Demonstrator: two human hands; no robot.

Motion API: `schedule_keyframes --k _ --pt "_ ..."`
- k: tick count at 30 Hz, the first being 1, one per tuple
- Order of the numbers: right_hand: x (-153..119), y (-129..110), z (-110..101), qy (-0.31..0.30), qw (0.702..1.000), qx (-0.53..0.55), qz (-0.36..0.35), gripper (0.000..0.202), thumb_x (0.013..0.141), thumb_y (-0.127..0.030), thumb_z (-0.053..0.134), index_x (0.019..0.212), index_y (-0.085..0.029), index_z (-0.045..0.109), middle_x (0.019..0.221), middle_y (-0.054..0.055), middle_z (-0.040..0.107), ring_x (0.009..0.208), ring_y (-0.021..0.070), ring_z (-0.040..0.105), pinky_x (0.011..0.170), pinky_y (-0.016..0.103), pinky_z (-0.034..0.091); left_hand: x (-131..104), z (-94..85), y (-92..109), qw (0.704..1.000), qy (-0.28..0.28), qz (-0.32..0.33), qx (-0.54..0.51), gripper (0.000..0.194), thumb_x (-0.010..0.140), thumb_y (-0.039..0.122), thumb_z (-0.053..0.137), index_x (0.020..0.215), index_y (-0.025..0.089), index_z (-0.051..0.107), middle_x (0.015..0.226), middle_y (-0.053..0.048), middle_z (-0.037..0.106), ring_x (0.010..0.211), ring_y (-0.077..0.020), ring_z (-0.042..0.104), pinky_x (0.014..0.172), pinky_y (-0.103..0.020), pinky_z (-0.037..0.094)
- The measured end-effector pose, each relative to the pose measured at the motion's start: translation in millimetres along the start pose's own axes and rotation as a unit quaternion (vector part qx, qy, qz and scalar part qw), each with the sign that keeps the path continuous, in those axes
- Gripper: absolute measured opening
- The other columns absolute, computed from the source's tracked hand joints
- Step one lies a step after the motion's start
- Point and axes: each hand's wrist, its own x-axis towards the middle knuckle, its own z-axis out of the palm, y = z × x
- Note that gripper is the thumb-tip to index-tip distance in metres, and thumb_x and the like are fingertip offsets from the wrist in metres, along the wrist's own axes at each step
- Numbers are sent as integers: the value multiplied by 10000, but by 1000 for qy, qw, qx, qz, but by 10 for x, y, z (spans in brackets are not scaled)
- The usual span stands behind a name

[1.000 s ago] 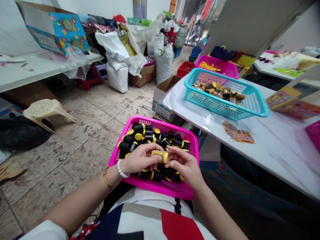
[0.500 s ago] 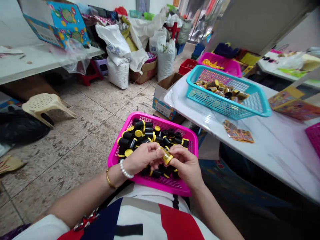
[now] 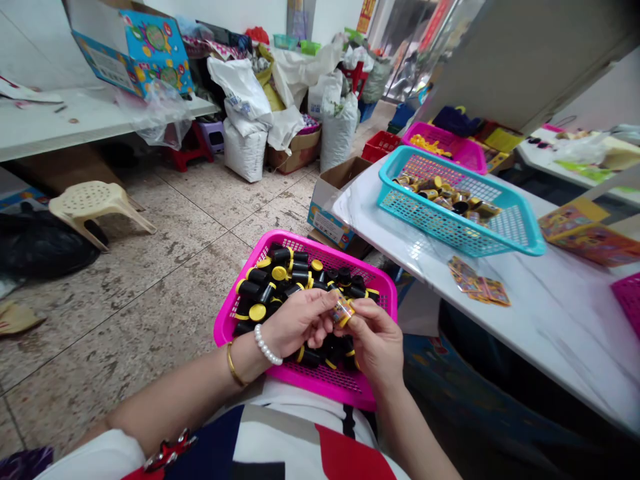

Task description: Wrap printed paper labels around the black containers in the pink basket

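- a small tub with a printed gold wrap is held between both hands, tilted, above the pink basket.
- its upper left end is pinched by the left hand, thumb and fingertips nearly closed on it, the other fingers curled below.
- its right side is gripped by the right hand, thumb and forefinger closed on it; the lower fingers are partly hidden, so their hold cannot be told.
- the pink basket is filled with black pots with yellow lids, tumbled at all angles.
- to the right, a blue basket of wrapped tubs is set on the white table, with printed sheets laid near it.
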Motion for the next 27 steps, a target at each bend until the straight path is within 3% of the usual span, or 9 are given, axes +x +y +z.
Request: schedule_keyframes --k 4,8,13,16,19,21,24,25,27 --pt "-19 3 14 3 1000 5 24 186 754 -227 750 921 -284 693 1005 6 617 601 111 640 506 277 600 20 13 -2 999 -11 -10 -36 413 697 503 737 759 156 521 483 67 537 276 -27 377 263 -126 263" --pt "-60 15 20 -21 999 -40 -11 147 759 -193 742 884 -262 710 1056 25 568 561 85 614 515 290 608 40 34 -53 999 -3 -30 -11 477 716 592 672 661 149 505 445 41 532 248 -27 327 238 -142 219" --pt "-48 18 28 -40 999 -27 -3 160 787 -181 713 901 -290 689 1065 11 521 578 80 622 501 261 587 65 58 -111 999 5 -49 2 561 717 657 625 546 140 491 392 34 479 236 -25 304 231 -146 187" --pt "-55 -8 8 -75 995 -57 -10 197 769 -186 730 930 -296 703 1074 21 525 682 112 642 588 277 596 65 68 -139 999 30 -41 -20 542 704 653 642 594 138 516 386 55 446 241 -33 312 239 -147 213" --pt "53 -87 -66 -78 994 -71 -22 161 746 -191 747 878 -278 714 1033 13 537 670 113 638 584 279 593 37 85 -150 997 38 -19 -63 506 739 631 627 736 131 548 493 25 544 296 -37 375 277 -141 281" --pt "287 -266 -145 -44 991 -109 -66 123 750 -196 740 853 -255 709 1018 10 555 619 101 636 576 280 591 -7 92 -152 997 36 -9 -65 481 778 600 609 920 144 557 571 16 590 334 -45 410 306 -143 315" --pt "847 -790 -301 58 961 -186 -198 132 761 -228 725 889 -247 699 1058 17 586 679 117 660 631 280 593 -113 84 -179 1000 3 -22 -18 486 800 552 613 1077 165 517 626 13 607 341 -46 415 319 -145 294" --pt "1047 -988 -362 88 946 -197 -243 189 755 -250 727 941 -255 692 1110 23 583 742 136 670 654 291 598 -152 72 -202 999 -17 -31 4 477 793 542 627 1061 161 523 639 7 610 338 -41 413 322 -147 281" --pt "1382 -1313 -496 108 921 -240 -286 488 712 -277 750 1180 -300 613 1279 36 533 780 144 676 647 286 597 -221 24 -269 997 -46 -46 47 450 778 530 651 1002 154 549 670 -10 621 351 -35 419 340 -151 262"
